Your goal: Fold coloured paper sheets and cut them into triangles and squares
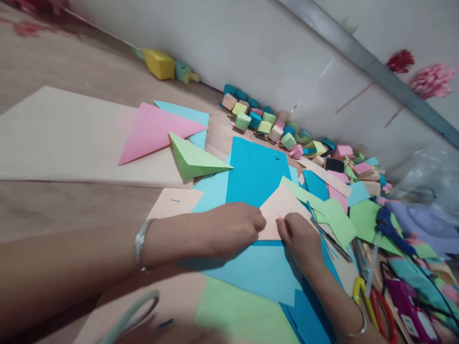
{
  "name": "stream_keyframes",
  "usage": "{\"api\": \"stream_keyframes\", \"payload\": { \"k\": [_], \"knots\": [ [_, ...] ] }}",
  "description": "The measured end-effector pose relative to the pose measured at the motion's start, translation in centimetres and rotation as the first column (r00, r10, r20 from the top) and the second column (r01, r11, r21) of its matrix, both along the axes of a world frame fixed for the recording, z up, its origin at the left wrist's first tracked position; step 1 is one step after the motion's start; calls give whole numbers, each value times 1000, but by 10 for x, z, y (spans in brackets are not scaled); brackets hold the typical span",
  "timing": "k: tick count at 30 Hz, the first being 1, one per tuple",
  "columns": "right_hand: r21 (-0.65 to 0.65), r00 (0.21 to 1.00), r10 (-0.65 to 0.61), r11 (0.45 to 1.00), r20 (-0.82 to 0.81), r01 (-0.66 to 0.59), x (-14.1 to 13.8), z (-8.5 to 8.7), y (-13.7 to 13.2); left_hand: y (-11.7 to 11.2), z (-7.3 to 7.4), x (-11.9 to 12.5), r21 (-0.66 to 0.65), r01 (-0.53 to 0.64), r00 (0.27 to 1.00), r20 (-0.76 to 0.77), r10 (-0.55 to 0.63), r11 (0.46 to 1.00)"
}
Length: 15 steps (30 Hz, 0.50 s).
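A folded-looking piece of peach paper [278,205] lies between my hands over several coloured sheets. My left hand [231,229], with a silver bangle at the wrist, has its fingers curled at the paper's left edge. At the lower right part of the same paper, my right hand [301,239] is closed, thumb and fingertips pinching it. Beneath are a dark blue sheet [256,167] and a light blue sheet [265,267]. A green sheet [240,310] lies nearer to me. The fingertips are partly hidden behind the knuckles.
Yellow-and-red-handled scissors [382,310], a blue glue gun [390,229] and a purple device [403,301] lie at right. Small paper boxes [265,126] line the wall. A pink folded sheet [154,129] and green folded paper [195,157] rest upper left, near a yellow paper box [159,64].
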State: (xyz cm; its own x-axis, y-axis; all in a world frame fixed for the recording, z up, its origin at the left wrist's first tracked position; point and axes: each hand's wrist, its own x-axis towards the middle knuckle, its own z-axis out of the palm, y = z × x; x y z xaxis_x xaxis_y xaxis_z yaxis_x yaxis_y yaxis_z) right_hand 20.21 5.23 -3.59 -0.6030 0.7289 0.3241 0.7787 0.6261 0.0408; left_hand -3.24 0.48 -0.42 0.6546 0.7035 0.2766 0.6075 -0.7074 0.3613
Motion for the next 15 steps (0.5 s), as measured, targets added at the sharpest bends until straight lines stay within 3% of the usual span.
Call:
{"api": "stream_keyframes", "payload": {
  "k": [3,7,10,15],
  "knots": [
    [40,999,-31,999,30,30,-1,-2,-1,21,3,14,-73,129,981,-138,-138,989],
    [59,998,-46,997,46,43,-3,-4,-2,30,-10,31,39,59,971,-234,-48,998],
    [44,999,-41,998,11,41,-2,-5,-1,29,-19,32,108,90,973,-222,-64,990],
    [111,989,-93,991,113,80,21,-2,4,30,-17,28,154,138,959,-268,-93,978]
  ]
}}
